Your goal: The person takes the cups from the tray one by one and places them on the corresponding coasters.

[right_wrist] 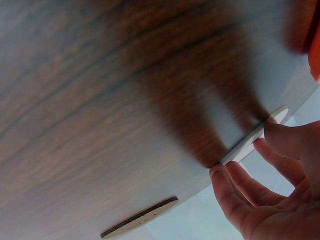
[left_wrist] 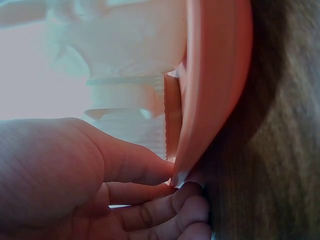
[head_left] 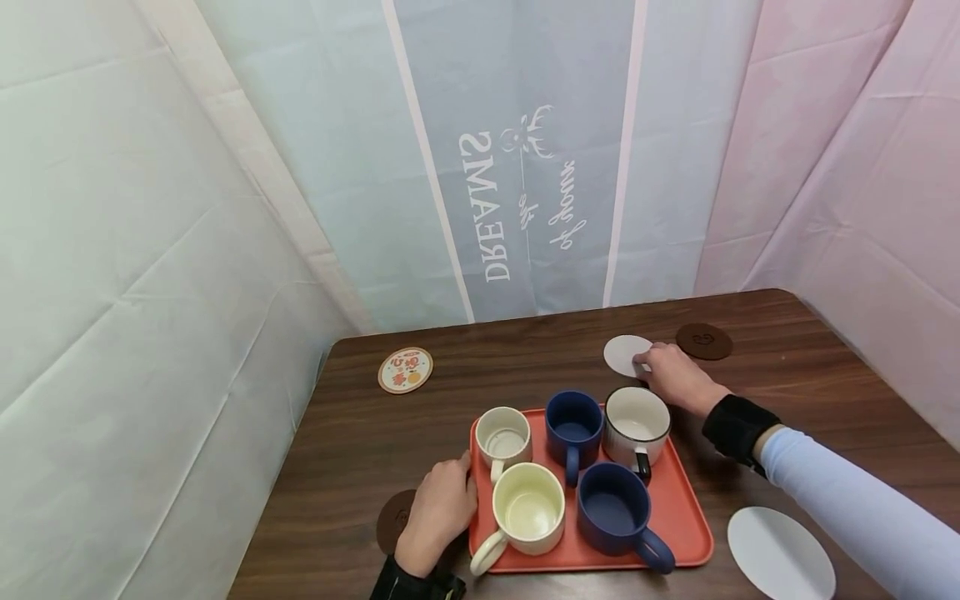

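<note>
A red-orange tray [head_left: 686, 525] carries several mugs. At its left edge, my left hand [head_left: 442, 504] pinches the rim between thumb and fingers; the left wrist view shows the tray rim [left_wrist: 215, 65] close up. Along the back of the tray stand a small cream mug [head_left: 504, 437], a blue mug [head_left: 573, 421] and a white mug with a black handle [head_left: 637, 417]. A pale yellow mug [head_left: 528, 508] and a larger blue mug [head_left: 613, 508] stand in front. Beyond the tray's back right corner, my right hand [head_left: 675, 375] holds a white round coaster [head_left: 624, 354] by its edge.
A dark brown coaster [head_left: 703, 342] lies beside the right hand. Another brown coaster [head_left: 393, 517] is partly under the left hand. A printed coaster [head_left: 406, 371] lies back left, and a larger white disc [head_left: 780, 554] front right. Cloth walls surround the wooden table [head_left: 315, 500].
</note>
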Motion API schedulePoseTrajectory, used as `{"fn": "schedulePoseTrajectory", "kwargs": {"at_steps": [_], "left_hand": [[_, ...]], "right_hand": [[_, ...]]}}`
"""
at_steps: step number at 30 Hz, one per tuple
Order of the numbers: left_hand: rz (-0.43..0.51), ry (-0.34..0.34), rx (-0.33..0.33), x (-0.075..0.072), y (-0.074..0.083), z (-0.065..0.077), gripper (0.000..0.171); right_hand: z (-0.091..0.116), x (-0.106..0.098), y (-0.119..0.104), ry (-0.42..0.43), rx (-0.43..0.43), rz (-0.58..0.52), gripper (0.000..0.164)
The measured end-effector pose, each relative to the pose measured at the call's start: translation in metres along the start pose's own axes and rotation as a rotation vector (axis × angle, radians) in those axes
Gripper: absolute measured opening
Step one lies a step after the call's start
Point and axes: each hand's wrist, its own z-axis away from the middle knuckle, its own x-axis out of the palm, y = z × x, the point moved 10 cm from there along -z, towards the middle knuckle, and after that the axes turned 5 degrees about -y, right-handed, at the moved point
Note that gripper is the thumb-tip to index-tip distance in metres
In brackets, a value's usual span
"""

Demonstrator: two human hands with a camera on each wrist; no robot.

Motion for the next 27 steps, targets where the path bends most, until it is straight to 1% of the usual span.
{"fn": "schedulePoseTrajectory", "kwargs": {"at_steps": [4, 11, 19, 27], "left_hand": [[-0.001, -0.005, -0.002, 0.0012, -0.0012, -0.0007, 0.024], [-0.009, 0.017, 0.014, -0.0004, -0.0004, -0.0011, 0.021], [0.006, 0.011, 0.006, -0.0007, -0.0015, -0.0009, 0.026], [0.005, 0.008, 0.008, -0.0002, -0.002, -0.0003, 0.021]], "right_hand": [[-0.0014, 0.0002, 0.0001, 0.003, -0.005, 0.004, 0.026], [-0.0045, -0.0008, -0.0002, 0.003, -0.006, 0.009, 0.025], [-0.0077, -0.0026, -0.0014, 0.013, -0.002, 0.003, 0.025], [-0.01, 0.0012, 0.0003, 0.003, 0.014, -0.001, 0.025]]}}
